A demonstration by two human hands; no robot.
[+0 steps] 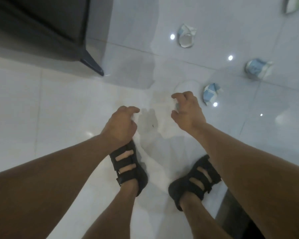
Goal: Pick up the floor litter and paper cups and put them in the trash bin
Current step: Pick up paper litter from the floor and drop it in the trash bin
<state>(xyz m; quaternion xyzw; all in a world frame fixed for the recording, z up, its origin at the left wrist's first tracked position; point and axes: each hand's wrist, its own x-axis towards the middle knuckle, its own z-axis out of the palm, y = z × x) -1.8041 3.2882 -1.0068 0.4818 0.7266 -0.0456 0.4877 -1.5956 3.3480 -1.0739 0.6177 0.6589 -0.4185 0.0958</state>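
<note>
One cup [186,37] sideways (mouth toward feet [128,166]), left hand [121,124], right hand [188,112] gripping plastic [162,125]

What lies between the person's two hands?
In the head view, a thin white see-through sheet, probably a plastic bag, hangs between the left hand and the right hand; each hand grips an edge.

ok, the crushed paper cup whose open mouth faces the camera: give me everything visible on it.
The crushed blue-and-white paper cup lies on its side on the glossy pale tiled floor, touching nothing else. Its roughly round mouth faces the camera and shows a white inside. The far end is crumpled into white folds, with light blue print along the left wall. The left hand and right hand, both gripping a translucent plastic bag, are nearer the camera and off it.
</note>
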